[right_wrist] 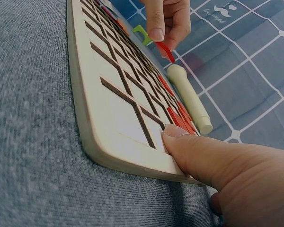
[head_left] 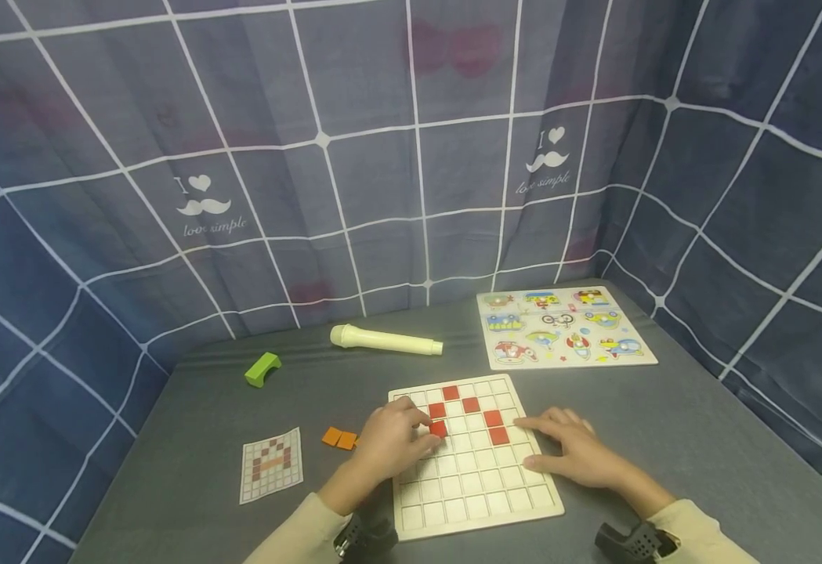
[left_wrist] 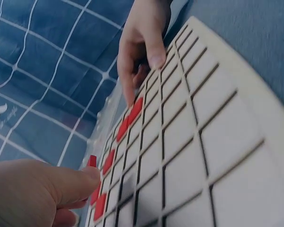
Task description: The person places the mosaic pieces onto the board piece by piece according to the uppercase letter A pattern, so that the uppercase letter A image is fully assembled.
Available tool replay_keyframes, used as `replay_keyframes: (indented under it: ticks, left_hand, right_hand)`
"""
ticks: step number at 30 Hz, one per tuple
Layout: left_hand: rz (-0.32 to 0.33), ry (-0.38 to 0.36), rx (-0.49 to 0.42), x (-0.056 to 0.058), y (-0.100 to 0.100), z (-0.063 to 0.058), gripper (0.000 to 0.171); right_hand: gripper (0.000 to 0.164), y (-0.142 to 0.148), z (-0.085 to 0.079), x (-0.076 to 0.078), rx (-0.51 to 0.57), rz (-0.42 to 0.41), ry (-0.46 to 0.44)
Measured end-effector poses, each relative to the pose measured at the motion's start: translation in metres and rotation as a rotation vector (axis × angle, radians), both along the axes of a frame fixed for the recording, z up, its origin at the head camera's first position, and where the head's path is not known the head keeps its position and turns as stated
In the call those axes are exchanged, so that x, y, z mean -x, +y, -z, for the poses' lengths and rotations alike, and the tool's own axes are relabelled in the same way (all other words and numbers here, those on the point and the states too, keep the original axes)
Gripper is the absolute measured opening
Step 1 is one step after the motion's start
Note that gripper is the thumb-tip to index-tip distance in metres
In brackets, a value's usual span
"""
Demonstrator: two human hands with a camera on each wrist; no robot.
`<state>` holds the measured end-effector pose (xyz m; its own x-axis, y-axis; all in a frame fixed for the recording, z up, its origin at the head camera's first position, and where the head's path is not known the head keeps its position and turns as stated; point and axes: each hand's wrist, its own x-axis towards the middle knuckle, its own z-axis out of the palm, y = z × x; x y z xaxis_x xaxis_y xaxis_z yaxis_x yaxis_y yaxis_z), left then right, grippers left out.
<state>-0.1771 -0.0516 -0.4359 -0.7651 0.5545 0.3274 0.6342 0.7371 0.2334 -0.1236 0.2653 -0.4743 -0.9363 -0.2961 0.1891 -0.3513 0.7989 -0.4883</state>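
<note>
A square wooden grid board (head_left: 477, 501) lies flat on the table, with several red square tiles (head_left: 470, 404) in its upper cells. My left hand (head_left: 389, 439) is over the board's left side and pinches one red tile (left_wrist: 92, 161) between thumb and fingers. The right wrist view also shows this pinched tile (right_wrist: 165, 51) tilted above the board. My right hand (head_left: 576, 450) rests at the board's right edge, index finger and thumb extended onto the rim. Its thumb (right_wrist: 177, 137) lies on the board's top surface.
Left of the board are orange tiles (head_left: 340, 438), partly behind my left hand, and a printed pattern card (head_left: 271, 465). Farther back lie a green arch block (head_left: 262, 369), a cream toy microphone (head_left: 385, 340) and a vehicle picture puzzle (head_left: 566, 329). A checked curtain (head_left: 368, 180) surrounds the table.
</note>
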Motion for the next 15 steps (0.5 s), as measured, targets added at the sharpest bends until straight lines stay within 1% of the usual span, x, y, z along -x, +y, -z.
replay_keyframes:
  ticks: [4, 6, 11, 15]
  left_hand:
    - [0.030, -0.027, 0.007, -0.004, 0.011, 0.001, 0.021]
    - [0.047, -0.019, 0.020, -0.005, 0.015, 0.001, 0.021]
    - [0.108, 0.016, 0.097, -0.008, 0.022, 0.001, 0.022]
    - [0.149, 0.001, 0.107, -0.011, 0.029, 0.001, 0.021]
  right_hand:
    - [0.054, 0.001, 0.000, -0.001, 0.002, 0.000, 0.000]
    - [0.053, 0.001, 0.001, -0.001, -0.002, 0.002, 0.002]
    - [0.054, 0.001, 0.003, 0.000, -0.008, 0.000, 0.028]
    - [0.054, 0.001, 0.003, 0.002, -0.006, -0.003, 0.031]
